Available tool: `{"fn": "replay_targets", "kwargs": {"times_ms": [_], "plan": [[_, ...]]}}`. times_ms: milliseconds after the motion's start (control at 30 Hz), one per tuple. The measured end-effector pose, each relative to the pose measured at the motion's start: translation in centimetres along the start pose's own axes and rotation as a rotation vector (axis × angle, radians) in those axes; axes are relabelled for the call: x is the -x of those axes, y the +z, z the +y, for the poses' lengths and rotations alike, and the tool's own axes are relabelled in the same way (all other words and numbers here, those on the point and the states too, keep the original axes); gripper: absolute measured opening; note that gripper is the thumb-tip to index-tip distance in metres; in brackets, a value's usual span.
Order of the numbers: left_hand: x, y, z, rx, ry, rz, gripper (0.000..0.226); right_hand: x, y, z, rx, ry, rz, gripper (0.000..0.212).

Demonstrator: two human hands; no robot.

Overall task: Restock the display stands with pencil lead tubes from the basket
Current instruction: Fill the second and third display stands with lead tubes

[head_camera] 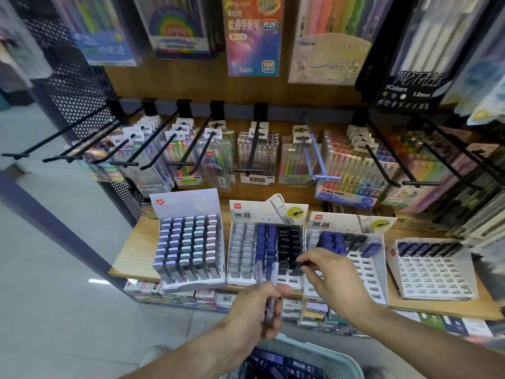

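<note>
My left hand (257, 310) grips a small bunch of pale purple lead tubes (269, 280), held upright in front of the second display stand (237, 281). My right hand (329, 277) pinches a black lead tube (302, 262) at the lower end of that stand's black column. The third stand (378, 292) holds blue and black tubes only in its top rows. A fourth stand (437, 280) at the right is likewise filled only along its top row. A pale green basket (344, 359) with dark blue tubes (281, 365) sits below my arms.
A full stand of grey and lilac tubes (188, 250) stands at the left on the wooden shelf (131, 258). Black hooks (153, 149) with pen packs jut out above the stands. Boxed stock (207, 295) fills the shelf underneath. Floor lies to the left.
</note>
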State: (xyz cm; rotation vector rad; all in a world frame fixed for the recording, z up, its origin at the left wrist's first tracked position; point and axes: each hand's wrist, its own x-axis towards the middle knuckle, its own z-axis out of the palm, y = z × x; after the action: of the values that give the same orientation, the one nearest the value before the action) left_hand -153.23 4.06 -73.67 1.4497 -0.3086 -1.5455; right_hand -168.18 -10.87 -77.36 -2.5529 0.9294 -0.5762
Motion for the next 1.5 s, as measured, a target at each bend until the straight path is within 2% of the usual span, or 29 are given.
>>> {"fn": "replay_targets", "kwargs": {"times_ms": [233,433,500,700,967,1267,1333,1400,1500], "plan": [[1.1,-0.1,0.3,0.046,0.005,-0.014,0.024,-1.3,0.6,-0.1,-0.056,0.026,0.032,0.024],[1.6,0.1,0.5,0.032,0.024,-0.011,0.049,-1.2,1.3,-0.8,-0.044,-0.004,-0.021,0.024],[1.7,0.0,0.5,0.022,0.033,-0.021,0.052,-1.2,1.3,-0.8,0.011,-0.029,-0.015,0.026],[1.9,0.1,0.6,0.002,0.072,-0.038,0.044,-1.8,1.2,-1.2,0.134,-0.029,-0.061,0.02],[1.9,0.1,0.6,0.033,0.031,0.018,0.026,-1.7,0.5,-0.7,0.065,0.077,-0.025,0.022],[1.8,-0.2,0.5,0.037,0.026,-0.016,0.024,-1.3,0.1,-1.6,0.183,0.066,-0.142,0.025],[1.8,0.1,0.6,0.027,0.039,-0.04,0.023,-1.5,-0.9,-3.0,0.039,0.137,-0.101,0.022],[1.7,0.5,0.8,0.023,0.059,-0.056,0.022,-1.6,-1.9,-4.3,-0.216,0.266,-0.097,0.012],[1.4,1.0,1.2,0.02,0.083,-0.048,0.016,-1.2,-3.6,-5.1,-0.663,0.472,-0.195,0.022]]}}
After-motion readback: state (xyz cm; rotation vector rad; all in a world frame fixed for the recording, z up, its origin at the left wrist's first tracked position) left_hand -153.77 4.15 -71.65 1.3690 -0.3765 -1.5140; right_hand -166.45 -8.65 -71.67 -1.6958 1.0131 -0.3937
